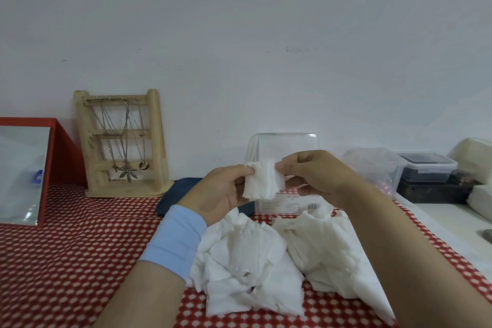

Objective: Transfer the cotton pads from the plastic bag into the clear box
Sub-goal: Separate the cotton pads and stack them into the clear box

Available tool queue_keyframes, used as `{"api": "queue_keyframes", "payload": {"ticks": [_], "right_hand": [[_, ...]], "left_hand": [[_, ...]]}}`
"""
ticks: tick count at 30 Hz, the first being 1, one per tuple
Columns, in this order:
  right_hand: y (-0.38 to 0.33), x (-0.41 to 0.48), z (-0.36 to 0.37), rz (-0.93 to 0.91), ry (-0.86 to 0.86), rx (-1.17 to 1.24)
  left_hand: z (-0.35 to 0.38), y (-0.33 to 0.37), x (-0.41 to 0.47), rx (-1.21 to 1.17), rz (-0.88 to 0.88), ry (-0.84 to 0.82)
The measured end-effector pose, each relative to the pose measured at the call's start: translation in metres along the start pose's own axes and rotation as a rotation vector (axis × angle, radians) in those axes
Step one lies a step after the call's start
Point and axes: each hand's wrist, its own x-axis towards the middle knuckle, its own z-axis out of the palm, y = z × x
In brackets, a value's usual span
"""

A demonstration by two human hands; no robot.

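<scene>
A small stack of white cotton pads [262, 181] is held up between both hands in front of the clear box [282, 145]. My left hand [218, 192] pinches its upper left corner, and my right hand [311, 173] pinches its right side. The clear box stands upright behind the hands, its lower label [290, 204] showing below them. A large heap of loose white cotton pads [266, 255] lies on the red patterned cloth [80, 247] beneath my forearms. I cannot make out the plastic bag among the pads.
A wooden jewellery stand [121, 144] with hanging chains leans at the back left. A red-framed mirror [26, 168] sits at the far left. A dark blue pouch [175, 194] lies behind my left hand. Lidded plastic containers [426, 168] stack at the right.
</scene>
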Motion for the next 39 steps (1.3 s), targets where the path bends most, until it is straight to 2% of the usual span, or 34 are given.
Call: {"api": "queue_keyframes", "payload": {"ticks": [3,5,7,9,15,22,26,29,31,34,39], "right_hand": [[-0.004,-0.001,-0.001,-0.115,0.174,-0.044],[-0.010,-0.005,-0.001,-0.173,0.124,-0.001],[-0.017,-0.011,0.004,-0.180,-0.050,0.059],[-0.019,-0.013,0.013,-0.167,-0.145,0.048],[-0.006,-0.004,0.025,-0.119,0.099,-0.138],[-0.001,0.002,0.028,-0.149,0.173,-0.230],[0.004,0.008,0.028,-0.138,0.218,-0.264],[0.005,0.008,0.027,-0.066,0.120,-0.165],[0.004,0.007,0.026,-0.029,0.047,-0.106],[0.004,0.006,0.022,-0.022,-0.016,-0.136],[0.008,0.002,0.018,-0.030,-0.150,-0.255]], "left_hand": [[-0.003,-0.002,0.003,0.075,0.008,0.199],[-0.005,-0.005,0.003,0.124,0.017,0.246],[-0.004,-0.006,0.003,0.128,0.020,0.193],[-0.002,-0.006,0.002,0.116,0.024,0.127],[-0.003,-0.003,0.001,0.085,0.037,0.026],[-0.007,-0.002,0.003,0.054,0.002,0.052],[-0.004,0.002,0.001,-0.012,-0.067,0.004],[-0.005,0.002,-0.001,0.141,-0.022,-0.053],[-0.007,0.000,0.000,0.224,0.008,-0.025],[-0.009,-0.002,0.002,0.290,0.017,0.040],[-0.007,-0.003,-0.002,0.405,0.051,0.015]]}}
